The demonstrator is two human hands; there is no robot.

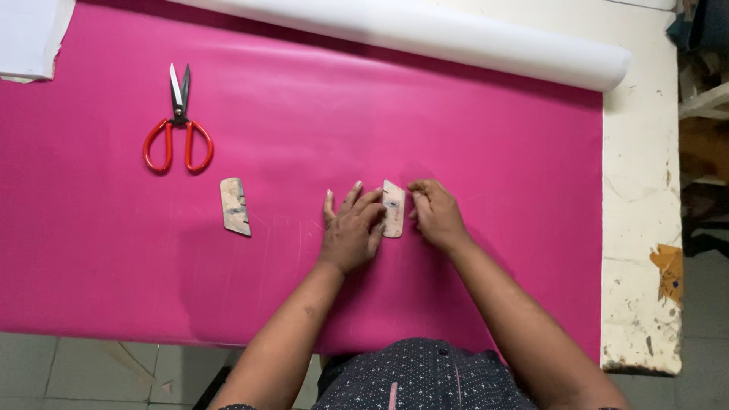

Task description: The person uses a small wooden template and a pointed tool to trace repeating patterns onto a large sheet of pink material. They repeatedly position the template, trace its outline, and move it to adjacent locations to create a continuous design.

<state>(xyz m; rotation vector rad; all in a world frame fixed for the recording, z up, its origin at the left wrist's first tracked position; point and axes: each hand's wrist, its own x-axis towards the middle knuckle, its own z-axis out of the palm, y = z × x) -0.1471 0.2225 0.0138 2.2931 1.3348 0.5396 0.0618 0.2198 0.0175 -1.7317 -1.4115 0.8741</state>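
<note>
Pressing flat, left hand point(351, 231) and right hand point(434, 214) pin the cardboard template point(393, 208); long axis points away.

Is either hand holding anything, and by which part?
Both hands press a small beige template flat on the pink sheet, fingers on its left and right edges; nothing lifted.

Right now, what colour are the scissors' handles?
Red-orange handles on the scissors, seen in the head view.

scissors point(178, 121) far left, pink sheet point(471, 137) open right
</note>
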